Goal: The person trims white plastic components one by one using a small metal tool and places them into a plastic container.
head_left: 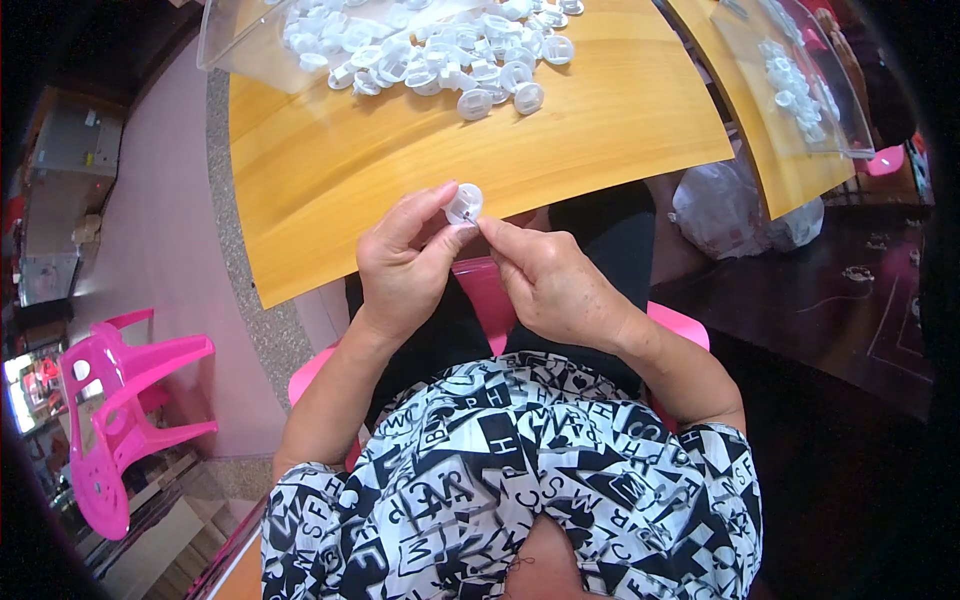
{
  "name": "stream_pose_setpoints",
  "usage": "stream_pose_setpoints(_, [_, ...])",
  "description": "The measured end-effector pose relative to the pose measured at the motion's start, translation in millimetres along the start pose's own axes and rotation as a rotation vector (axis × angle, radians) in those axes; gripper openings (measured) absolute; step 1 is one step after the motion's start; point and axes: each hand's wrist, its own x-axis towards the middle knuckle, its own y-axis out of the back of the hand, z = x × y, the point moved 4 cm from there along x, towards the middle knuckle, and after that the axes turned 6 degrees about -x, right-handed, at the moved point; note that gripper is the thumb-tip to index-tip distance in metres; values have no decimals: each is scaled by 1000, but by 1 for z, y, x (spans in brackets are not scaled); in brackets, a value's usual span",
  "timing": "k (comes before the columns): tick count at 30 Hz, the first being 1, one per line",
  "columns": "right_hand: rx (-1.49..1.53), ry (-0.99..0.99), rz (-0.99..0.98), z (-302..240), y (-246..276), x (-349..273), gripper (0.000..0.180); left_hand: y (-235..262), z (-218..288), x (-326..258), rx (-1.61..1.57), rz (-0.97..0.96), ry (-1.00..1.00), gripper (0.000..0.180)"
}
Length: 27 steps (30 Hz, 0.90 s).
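Both hands, left hand (pixel 405 262) and right hand (pixel 552 283), pinched one small white plastic cap (pixel 464 203) at the wooden table's (pixel 330 170) near edge, below heaped caps (pixel 440 50).

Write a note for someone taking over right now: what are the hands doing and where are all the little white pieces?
Left hand: pinches one small round white cap over the near edge of the wooden table.
Right hand: fingertips at the cap's lower edge, pressing something too small to identify.
Loose white caps lie heaped at the table's far side, spilling from a clear tray.
Done: cannot tell; no separate finished pile shows.
Left: the heap.
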Motion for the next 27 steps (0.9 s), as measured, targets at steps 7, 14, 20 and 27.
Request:
stream_pose_setpoints(7, [-81, 35, 92, 1, 12, -1, 34, 0, -3, 1, -225, 22, 74, 39])
stream_pose_setpoints(14, [-2, -2, 47, -2, 10, -1, 33, -2, 1, 2, -162, -19, 19, 39])
stream_pose_setpoints(20, [-110, 9, 34, 6, 1, -2, 34, -2, -1, 1, -124, -1, 15, 38])
stream_pose_setpoints(27, [-632, 68, 23, -3, -9, -5, 44, 0, -1, 0, 89, -7, -36, 39])
